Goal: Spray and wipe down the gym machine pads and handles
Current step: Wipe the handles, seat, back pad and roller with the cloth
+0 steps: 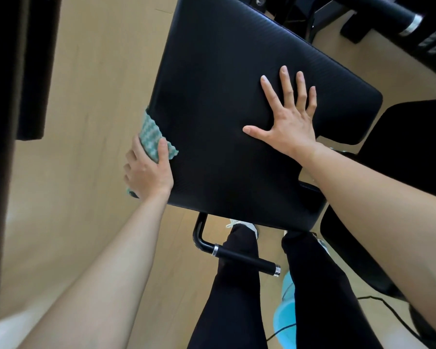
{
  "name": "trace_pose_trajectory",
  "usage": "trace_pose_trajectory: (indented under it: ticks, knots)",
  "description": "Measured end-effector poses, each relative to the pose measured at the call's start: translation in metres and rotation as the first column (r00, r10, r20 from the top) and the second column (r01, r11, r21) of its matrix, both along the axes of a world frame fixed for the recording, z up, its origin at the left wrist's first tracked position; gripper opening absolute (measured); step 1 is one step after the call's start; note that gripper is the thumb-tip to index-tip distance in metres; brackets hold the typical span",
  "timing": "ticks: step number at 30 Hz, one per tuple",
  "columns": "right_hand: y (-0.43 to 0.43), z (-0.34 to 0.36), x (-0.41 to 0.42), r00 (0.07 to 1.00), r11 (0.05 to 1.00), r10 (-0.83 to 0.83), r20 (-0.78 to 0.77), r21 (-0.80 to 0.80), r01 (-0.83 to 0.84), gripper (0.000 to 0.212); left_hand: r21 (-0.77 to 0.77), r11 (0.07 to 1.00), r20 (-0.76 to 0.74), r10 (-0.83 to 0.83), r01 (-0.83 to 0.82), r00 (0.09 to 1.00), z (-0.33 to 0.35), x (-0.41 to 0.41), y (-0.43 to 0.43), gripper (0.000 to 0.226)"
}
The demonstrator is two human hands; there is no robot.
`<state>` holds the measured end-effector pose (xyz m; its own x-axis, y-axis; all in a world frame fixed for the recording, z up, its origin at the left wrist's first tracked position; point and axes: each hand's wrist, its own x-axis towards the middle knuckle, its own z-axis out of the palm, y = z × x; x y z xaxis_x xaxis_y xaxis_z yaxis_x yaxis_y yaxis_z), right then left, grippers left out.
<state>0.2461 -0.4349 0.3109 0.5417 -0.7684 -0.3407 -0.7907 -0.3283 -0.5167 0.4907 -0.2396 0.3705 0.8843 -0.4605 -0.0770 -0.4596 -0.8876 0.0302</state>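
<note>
Two risks: left grip, clamped on the cloth at the pad left edge, may slip off; right grip, spread flat, may smear it.

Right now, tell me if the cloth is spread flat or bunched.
Bunched: the left hand grips the green cloth wadded at the edge of the pad.

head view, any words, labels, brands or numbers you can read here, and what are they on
None can be read. The black pad, the checked cloth in the left hand and the handle show no print.
The light blue object by the legs is blurred and mostly hidden; no label shows on it.
</note>
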Motion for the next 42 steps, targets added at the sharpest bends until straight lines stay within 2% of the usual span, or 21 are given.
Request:
trace_pose_trajectory:
  ticks: [5, 8, 10, 12, 14, 16, 19, 21, 24, 27, 29, 31, 34, 36, 39, 42]
  knots:
    - [0.001, -0.001, 0.000, 1.000, 1.000, -0.007, -0.011, -0.007, 0.007, 0.109, -0.134, 0.968, -0.086, 0.200, -0.210, 0.976, -0.005, -0.024, 0.047, 0.082]
    - [0.002, -0.002, 0.000, 1.000, 1.000, -0.007, -0.011, -0.014, 0.007, 0.109, 0.001, 0.985, -0.065, 0.172, -0.173, 0.983, -0.013, -0.058, 0.049, 0.089]
    - [0.001, -0.003, 0.000, 1.000, 1.000, -0.007, -0.020, -0.022, 0.007, 0.109, 0.090, 0.992, -0.058, 0.097, -0.091, 0.994, -0.019, -0.081, 0.046, 0.086]
    - [0.001, -0.003, 0.000, 1.000, 1.000, -0.006, -0.026, -0.027, 0.006, 0.109, 0.137, 0.987, -0.044, -0.078, 0.083, 0.996, -0.026, -0.104, 0.046, 0.082]
    - [0.002, -0.003, 0.000, 1.000, 1.000, -0.007, -0.026, -0.031, 0.006, 0.108, 0.190, 0.923, -0.069, -0.327, 0.334, 0.943, -0.033, -0.132, 0.041, 0.083]
    - [0.002, -0.004, -0.002, 1.000, 0.999, -0.010, -0.023, -0.031, 0.009, 0.107, 0.233, 0.834, -0.134, -0.483, 0.501, 0.865, -0.038, -0.154, 0.027, 0.083]
    - [0.002, -0.005, -0.002, 1.000, 0.999, -0.006, -0.029, -0.044, 0.005, 0.105, 0.231, 0.744, -0.174, -0.603, 0.628, 0.778, -0.039, -0.144, 0.010, 0.076]
    - [0.002, -0.005, -0.002, 1.000, 0.999, -0.003, -0.021, -0.039, 0.002, 0.104, 0.207, 0.723, -0.161, -0.639, 0.659, 0.752, -0.033, -0.116, 0.007, 0.071]
    - [0.003, -0.005, -0.004, 1.000, 1.000, -0.009, -0.012, -0.022, 0.009, 0.104, 0.212, 0.822, -0.085, -0.523, 0.528, 0.848, -0.019, -0.073, -0.005, 0.068]
    - [0.002, -0.003, -0.004, 1.000, 1.000, 0.001, -0.017, -0.003, -0.001, 0.103, 0.141, 0.967, -0.046, -0.209, 0.213, 0.977, -0.005, -0.037, -0.037, 0.070]
    - [0.002, -0.003, -0.006, 1.000, 1.000, 0.005, -0.018, 0.005, -0.005, 0.101, 0.073, 0.996, -0.099, -0.040, 0.047, 0.994, 0.001, -0.020, -0.062, 0.073]
    - [0.004, -0.005, -0.012, 0.999, 1.000, 0.018, -0.029, -0.006, -0.018, 0.098, 0.051, 0.998, -0.094, -0.022, 0.027, 0.995, 0.001, -0.020, -0.086, 0.073]
    - [0.007, -0.008, -0.023, 0.998, 0.999, 0.034, -0.049, -0.028, -0.035, 0.093, 0.085, 0.988, -0.020, -0.126, 0.127, 0.992, -0.008, -0.045, -0.115, 0.071]
    - [0.009, -0.010, -0.030, 0.998, 0.998, 0.029, -0.064, -0.047, -0.032, 0.090, 0.114, 0.959, 0.010, -0.262, 0.259, 0.965, -0.015, -0.065, -0.123, 0.067]
    - [0.012, -0.012, -0.036, 0.996, 0.996, 0.013, -0.089, -0.081, -0.021, 0.087, 0.147, 0.842, -0.009, -0.523, 0.519, 0.852, -0.025, -0.095, -0.114, 0.062]
    - [0.013, -0.013, -0.042, 0.997, 0.993, 0.002, -0.079, -0.118, -0.012, 0.085, 0.157, 0.700, -0.083, -0.693, 0.696, 0.716, -0.033, -0.120, -0.084, 0.060]
